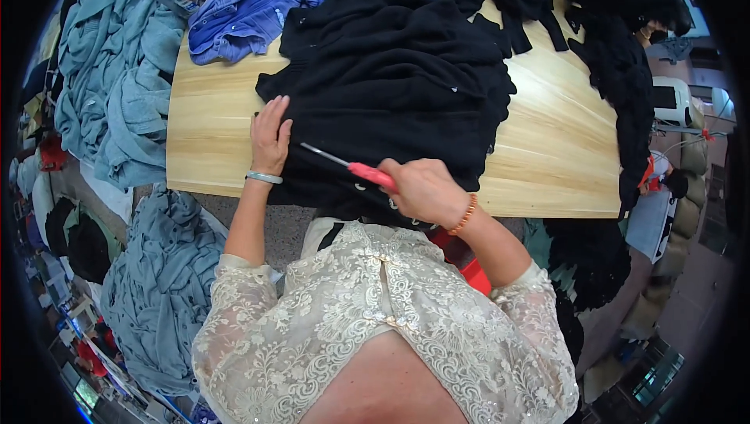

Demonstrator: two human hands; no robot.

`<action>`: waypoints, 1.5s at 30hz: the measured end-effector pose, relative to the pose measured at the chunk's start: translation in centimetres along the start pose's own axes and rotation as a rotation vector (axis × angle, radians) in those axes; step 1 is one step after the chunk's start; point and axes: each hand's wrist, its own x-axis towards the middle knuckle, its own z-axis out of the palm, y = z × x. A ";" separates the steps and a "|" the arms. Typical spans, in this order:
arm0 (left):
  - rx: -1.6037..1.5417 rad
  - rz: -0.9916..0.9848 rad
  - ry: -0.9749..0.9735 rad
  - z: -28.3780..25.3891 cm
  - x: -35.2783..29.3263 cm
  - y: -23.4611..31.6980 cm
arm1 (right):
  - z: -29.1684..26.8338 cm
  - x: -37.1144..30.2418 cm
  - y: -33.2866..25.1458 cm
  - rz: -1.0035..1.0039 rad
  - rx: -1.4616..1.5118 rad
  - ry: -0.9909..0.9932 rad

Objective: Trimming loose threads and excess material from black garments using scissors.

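Observation:
A black knit garment (pixel 391 131) lies spread on the wooden table in front of me, its near edge hanging over the side by my body. My left hand (pixel 270 133) rests flat on the garment's left edge, fingers stretched and thumb apart. Closed around the pinkish-red handle of a thin tool with a straight metal shaft (pixel 332 155) is my right hand (pixel 430 190). The shaft points left over the cloth, towards my left hand. What the tool's tip looks like is too small to tell. Small light buttons (pixel 360 187) show near the garment's front edge.
Folds of more black clothing lie at the back and along the table's right side (pixel 621 88). Blue-violet garments (pixel 250 10) sit at the back left. Grey-green knitwear (pixel 117 73) is heaped left of the table (pixel 211 127), with another grey-blue pile (pixel 164 291) lower down.

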 end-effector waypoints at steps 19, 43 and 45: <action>-0.356 -0.306 -0.059 -3.2 11.4 -5.9 | -6.1 3.5 2.9 0.402 0.239 0.336; -0.126 0.925 -0.623 6.0 13.6 14.5 | -6.3 16.5 10.5 0.391 0.044 0.308; 0.008 0.805 -0.524 5.1 13.6 13.2 | -5.9 15.4 10.8 0.455 0.040 0.357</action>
